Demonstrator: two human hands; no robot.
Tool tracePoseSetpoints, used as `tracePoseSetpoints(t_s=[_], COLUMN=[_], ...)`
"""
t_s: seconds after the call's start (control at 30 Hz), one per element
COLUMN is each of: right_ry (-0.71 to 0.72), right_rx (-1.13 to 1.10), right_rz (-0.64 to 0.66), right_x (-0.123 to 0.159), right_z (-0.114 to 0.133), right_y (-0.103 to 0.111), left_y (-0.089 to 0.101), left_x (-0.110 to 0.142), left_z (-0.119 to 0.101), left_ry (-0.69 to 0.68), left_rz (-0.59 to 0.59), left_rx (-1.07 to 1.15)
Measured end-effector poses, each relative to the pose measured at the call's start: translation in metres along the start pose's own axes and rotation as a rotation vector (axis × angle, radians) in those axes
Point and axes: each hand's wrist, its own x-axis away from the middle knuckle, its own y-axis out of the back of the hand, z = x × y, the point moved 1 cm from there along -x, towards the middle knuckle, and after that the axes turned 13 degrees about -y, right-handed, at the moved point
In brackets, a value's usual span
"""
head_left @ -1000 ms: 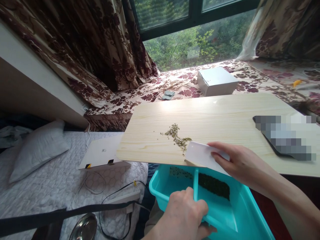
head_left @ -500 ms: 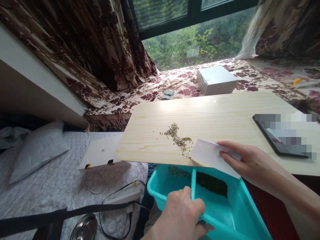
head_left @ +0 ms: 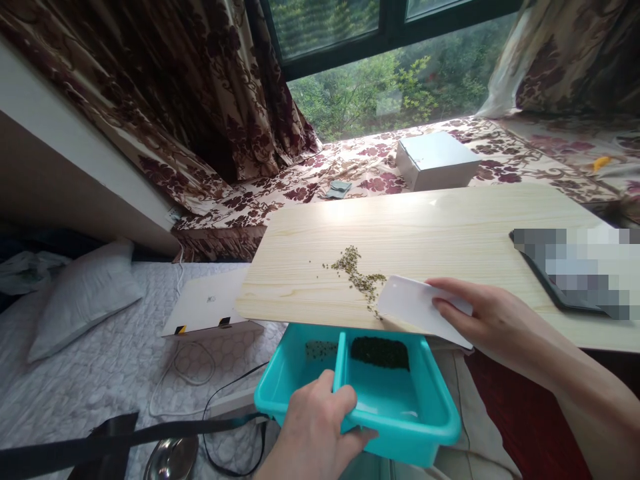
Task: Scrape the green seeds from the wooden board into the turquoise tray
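My left hand (head_left: 323,417) grips the near rim of a turquoise two-compartment bin (head_left: 400,430), close to its divider. The bin is held under the table's front edge. Its right compartment has a dark green heap of small grains (head_left: 380,352); a few pale-looking grains (head_left: 320,349) lie in the left one. In my right hand (head_left: 470,310) is a thin white plastic scraper (head_left: 410,303), pinched between thumb and fingers and laid on the tabletop. Just left of the scraper's edge, small greenish beans (head_left: 356,270) trail across the wood-grain table (head_left: 300,233).
A dark-framed tablet (head_left: 555,287), partly blurred out, lies at the table's right. Beyond the table, a silver box (head_left: 440,160) and a folded cloth (head_left: 339,189) rest on the patterned ledge. On the bed are a white box (head_left: 207,303), cables and a metal bowl (head_left: 173,459).
The bin has moved left along the table edge with my left hand on it. My right hand and the scraper have shifted slightly left in view; the beans look much the same.
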Motion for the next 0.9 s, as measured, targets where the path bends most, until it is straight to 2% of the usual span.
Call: tracePoseSetpoints(t_s=[0.17,0.37,0.63,0.83,0.9], right_ry=[0.006,0.002,0.015,0.044,0.037], right_rx=[-0.004,-0.004,-0.018,-0.061,-0.067], right_rz=[0.021,0.030,0.019,0.082,0.060], right_x=[-0.0010,-0.0007,0.0012,0.0074,0.0065], right_z=[0.0008,0.0000,-0.0008,0.0008,-0.0003], right_y=[-0.0005,0.0001,0.0031,0.0041,0.0041], left_y=[-0.0013,-0.0048,-0.0035,-0.0031,-0.0023], left_x=[0.0045,0.0040,0.0040,0.0018,0.0013], left_z=[0.0076,0.0116,0.0101,0.0094,0.0091], left_ry=[0.017,0.018,0.026,0.049,0.047], left_rz=[-0.077,-0.098,-0.097,-0.070,-0.056], left_rx=[0.017,0.024,0.047,0.039,0.040])
